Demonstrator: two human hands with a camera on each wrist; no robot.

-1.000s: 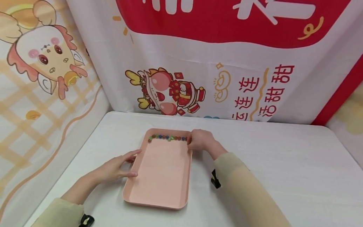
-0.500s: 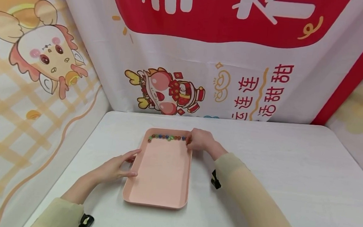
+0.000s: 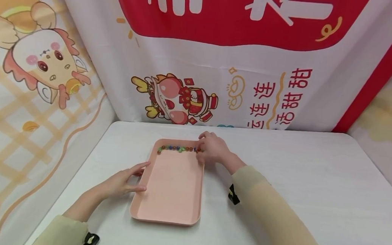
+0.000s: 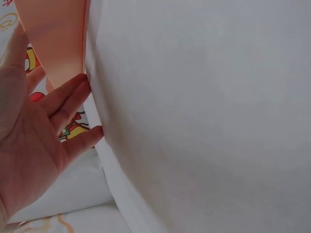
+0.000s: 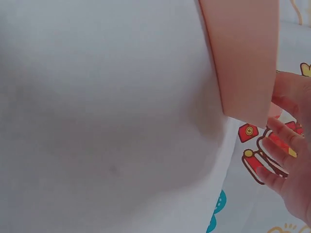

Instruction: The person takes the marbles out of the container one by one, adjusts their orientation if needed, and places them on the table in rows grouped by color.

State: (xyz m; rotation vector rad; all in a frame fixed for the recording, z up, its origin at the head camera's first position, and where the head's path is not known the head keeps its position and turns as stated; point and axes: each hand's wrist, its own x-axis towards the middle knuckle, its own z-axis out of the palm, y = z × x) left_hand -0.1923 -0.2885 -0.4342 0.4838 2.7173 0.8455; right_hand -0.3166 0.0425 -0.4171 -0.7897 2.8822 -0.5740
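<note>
A pink rectangular tray (image 3: 172,187) lies on the white table. Along its far inner edge runs a row of small coloured marbles (image 3: 184,149), green, blue, brown and reddish; a short part of it turns down at the left corner. My left hand (image 3: 118,181) touches the tray's left rim with spread, fairly straight fingers. At the far right corner is my right hand (image 3: 214,148), its fingers apart around the rim and the row's right end, partly hiding the marbles there. The right wrist view shows loosely extended fingers (image 5: 282,150) beyond the tray's wall.
White cloth covers the table (image 3: 280,181). Behind it hangs a red and white printed curtain (image 3: 226,79). Another patterned cloth (image 3: 38,134) forms the left side, close to the left arm.
My right hand's fingers have spread from a closer grouping at the tray's far right corner. The left hand stays at the rim. The head view has shifted slightly.
</note>
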